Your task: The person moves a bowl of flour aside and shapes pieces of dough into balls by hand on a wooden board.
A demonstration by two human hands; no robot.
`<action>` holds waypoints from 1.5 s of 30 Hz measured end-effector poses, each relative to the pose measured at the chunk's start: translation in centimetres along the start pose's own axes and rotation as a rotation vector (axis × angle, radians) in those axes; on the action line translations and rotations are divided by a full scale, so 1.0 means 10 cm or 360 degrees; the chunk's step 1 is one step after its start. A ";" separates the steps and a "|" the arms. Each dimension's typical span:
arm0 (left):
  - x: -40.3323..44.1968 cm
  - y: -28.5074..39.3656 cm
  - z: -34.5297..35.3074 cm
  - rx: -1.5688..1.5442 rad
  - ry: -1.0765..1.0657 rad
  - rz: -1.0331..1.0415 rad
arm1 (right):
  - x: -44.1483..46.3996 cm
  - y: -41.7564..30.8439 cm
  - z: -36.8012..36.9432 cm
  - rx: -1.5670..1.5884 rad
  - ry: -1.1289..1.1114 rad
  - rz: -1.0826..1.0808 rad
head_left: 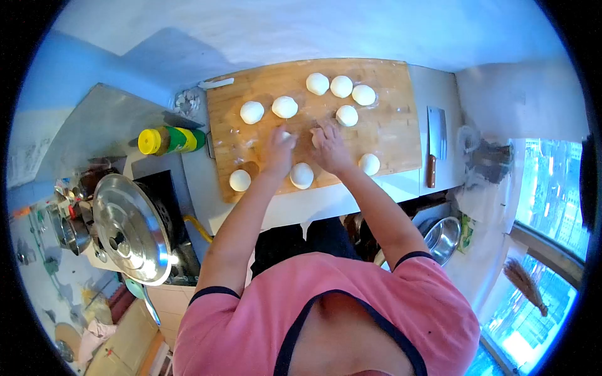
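Several round white dough balls, one of them a ball (285, 107) left of centre, lie spread over a floured wooden board (389, 135). Near the board's middle my left hand (279, 150) curls round a white dough piece (286, 136) that shows between its fingers. To its right, my right hand (330, 148) has its fingers bent down on the board, and a whitish piece, partly hidden, seems to be under them. Below the hands sits another ball (301, 176), and a further ball (347, 116) lies just above my right hand.
A cleaver (437, 135) lies right of the board. On the left are a yellow-capped green container (172, 140) and a large lidded pot (128, 229). A metal bowl (443, 240) stands at the lower right. A white strip (216, 83) touches the board's upper left corner.
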State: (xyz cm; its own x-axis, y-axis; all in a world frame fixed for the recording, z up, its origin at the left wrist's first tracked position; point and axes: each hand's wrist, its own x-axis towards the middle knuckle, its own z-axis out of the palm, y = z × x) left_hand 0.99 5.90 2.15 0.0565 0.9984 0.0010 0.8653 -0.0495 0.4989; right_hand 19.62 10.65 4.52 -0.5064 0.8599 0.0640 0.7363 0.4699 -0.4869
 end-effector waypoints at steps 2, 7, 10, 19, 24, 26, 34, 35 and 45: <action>-0.07 -0.13 -0.13 -0.0133 -0.0029 -0.0105 | -0.06 -0.02 -0.02 0.0139 -0.0290 0.0023; -0.25 0.20 -0.27 -0.0411 0.0067 -0.0028 | -0.60 0.04 -0.31 0.0178 0.0144 0.0294; -0.55 0.58 -0.17 -0.0410 -0.0136 0.0355 | -1.02 0.35 -0.44 0.0031 0.0382 0.0573; -0.56 1.04 0.04 0.0038 -0.0089 0.0240 | -1.08 0.76 -0.64 0.0513 0.0056 0.0218; 0.27 1.59 0.86 -0.1451 0.0068 0.0017 | -1.29 0.78 -0.21 0.1975 0.0775 0.0691; 0.44 1.72 1.20 -0.2237 0.0066 -0.0255 | -1.08 0.75 -0.10 0.1919 0.0805 0.0634; 0.12 1.70 1.12 -0.2292 0.0175 -0.0197 | -1.05 0.88 -0.15 0.2280 0.1114 0.0690; 0.27 1.70 1.18 -0.2449 0.0114 -0.0321 | -1.05 0.78 -0.04 0.2268 0.1031 0.0621; 0.25 1.85 1.14 -0.2257 0.0247 -0.0359 | -0.98 0.57 0.12 0.1951 0.1109 0.0530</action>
State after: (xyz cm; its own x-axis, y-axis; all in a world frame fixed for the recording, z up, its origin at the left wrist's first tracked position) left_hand 22.80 7.19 1.49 -0.1457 0.9785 -0.1462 -0.3709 0.0830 0.9250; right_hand 28.24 4.65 0.09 0.1888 0.9816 0.0297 -0.2470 0.0767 -0.9660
